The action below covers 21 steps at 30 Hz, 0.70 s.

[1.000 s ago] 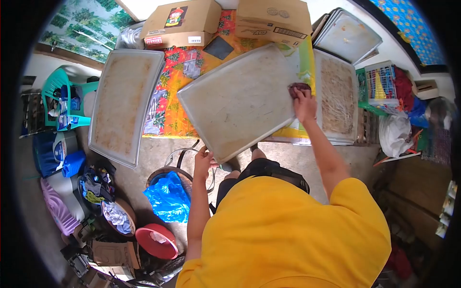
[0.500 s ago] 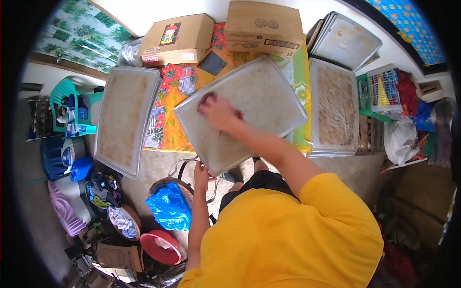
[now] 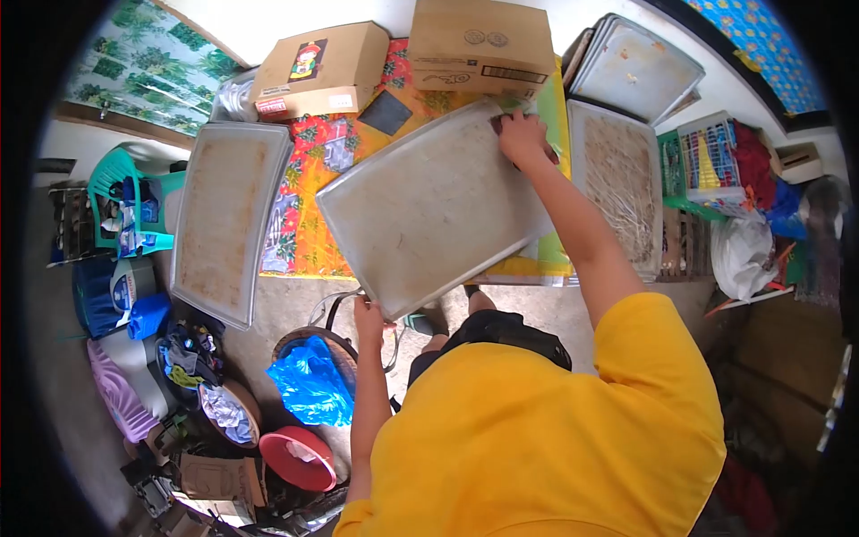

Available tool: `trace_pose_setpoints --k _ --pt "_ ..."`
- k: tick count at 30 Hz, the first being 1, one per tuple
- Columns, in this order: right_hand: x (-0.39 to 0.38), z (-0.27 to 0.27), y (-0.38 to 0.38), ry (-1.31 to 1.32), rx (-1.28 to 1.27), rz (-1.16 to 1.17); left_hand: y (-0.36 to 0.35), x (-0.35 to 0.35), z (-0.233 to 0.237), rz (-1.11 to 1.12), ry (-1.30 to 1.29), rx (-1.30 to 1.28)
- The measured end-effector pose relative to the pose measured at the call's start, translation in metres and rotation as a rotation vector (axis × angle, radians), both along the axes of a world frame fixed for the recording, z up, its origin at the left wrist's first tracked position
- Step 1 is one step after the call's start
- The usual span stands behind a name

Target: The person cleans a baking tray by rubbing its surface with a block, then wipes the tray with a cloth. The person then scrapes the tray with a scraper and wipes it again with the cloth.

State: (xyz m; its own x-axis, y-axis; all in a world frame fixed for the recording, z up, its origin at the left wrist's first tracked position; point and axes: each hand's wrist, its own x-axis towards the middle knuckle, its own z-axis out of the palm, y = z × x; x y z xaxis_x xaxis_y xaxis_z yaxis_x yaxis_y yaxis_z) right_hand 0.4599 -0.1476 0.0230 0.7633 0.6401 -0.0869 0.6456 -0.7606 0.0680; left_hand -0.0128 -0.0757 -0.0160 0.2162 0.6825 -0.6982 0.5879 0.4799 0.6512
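Note:
A large grey metal baking tray (image 3: pixel 420 201) lies askew over the table, one corner jutting past the near edge. At that near corner, my left hand (image 3: pixel 368 315) is closed on the rim. My right hand (image 3: pixel 523 139) presses a dark red cloth (image 3: pixel 552 156) onto the tray near its far right corner; the fingers mostly cover the cloth. Faint brownish stains mark the tray's surface.
Stacked stained trays stand left (image 3: pixel 228 224) and right (image 3: pixel 616 179) of the table. Two cardboard boxes (image 3: pixel 483 49) sit at the back on the patterned tablecloth (image 3: pixel 313 228). A basket with a blue plastic bag (image 3: pixel 311 383) and a red basin (image 3: pixel 298 458) are on the floor.
My right hand has slid the red cloth across the tray from its left part to the far right corner. My left hand still holds the near corner.

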Motion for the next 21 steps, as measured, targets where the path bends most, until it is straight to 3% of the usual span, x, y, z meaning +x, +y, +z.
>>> trace_pose_setpoints --k 5,10,16,20,21 --pt "-0.062 -0.002 -0.109 -0.043 -0.035 0.033 0.000 0.000 -0.002 -0.005 -0.024 0.025" --pt "-0.130 0.000 -0.168 -0.009 -0.076 -0.121 0.006 -0.007 -0.015 -0.005 -0.091 -0.002" --pt "-0.254 0.012 -0.112 0.113 -0.070 0.119 0.014 -0.006 0.018 0.021 -0.246 -0.215" --pt "-0.346 0.001 -0.058 0.220 0.039 0.384 0.029 -0.030 -0.007 -0.097 -0.358 -0.368" --pt "-0.366 -0.001 -0.048 0.145 0.127 0.458 0.031 -0.031 -0.004 -0.084 -0.349 -0.422"
